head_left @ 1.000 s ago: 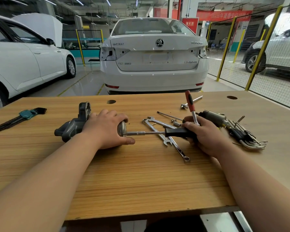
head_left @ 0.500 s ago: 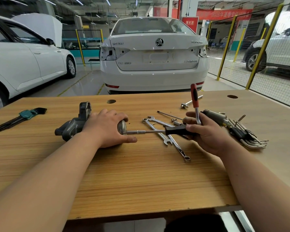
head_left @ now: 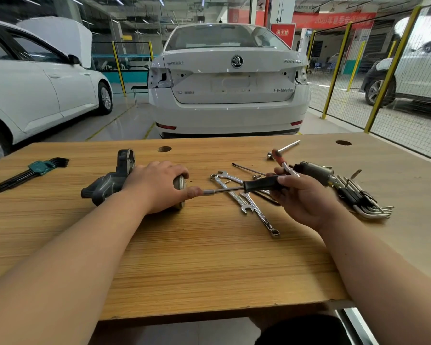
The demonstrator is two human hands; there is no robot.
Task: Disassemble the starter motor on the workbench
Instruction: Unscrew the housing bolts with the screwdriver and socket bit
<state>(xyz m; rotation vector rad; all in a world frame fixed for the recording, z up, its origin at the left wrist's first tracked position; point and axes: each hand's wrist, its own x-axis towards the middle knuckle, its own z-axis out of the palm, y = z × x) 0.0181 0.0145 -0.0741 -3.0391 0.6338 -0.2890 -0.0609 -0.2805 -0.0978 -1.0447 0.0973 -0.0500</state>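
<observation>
The dark grey starter motor (head_left: 110, 181) lies on its side on the wooden workbench (head_left: 209, 257), its mounting flange pointing away from me. My left hand (head_left: 157, 185) grips its round body, with the silver end cap (head_left: 179, 183) showing past the fingers. My right hand (head_left: 301, 195) holds a black-handled nut driver (head_left: 261, 183) level, its socket tip (head_left: 208, 192) close to my left thumb at the end cap. A red-handled tool (head_left: 280, 161) also sticks up from my right hand.
Combination wrenches (head_left: 246, 200) lie crossed under the driver. A silver solenoid cylinder (head_left: 314, 171) and a bunch of hex keys (head_left: 363, 200) sit at the right. A green-holdered hex key set (head_left: 33, 169) lies far left. A T-handle tool (head_left: 284, 148) rests behind. White cars stand beyond the bench.
My right hand has lifted and tilted the black-handled driver slightly, its tip staying at the motor's end cap. The red-handled tool swung from upright to leaning left. My left hand kept its grip.
</observation>
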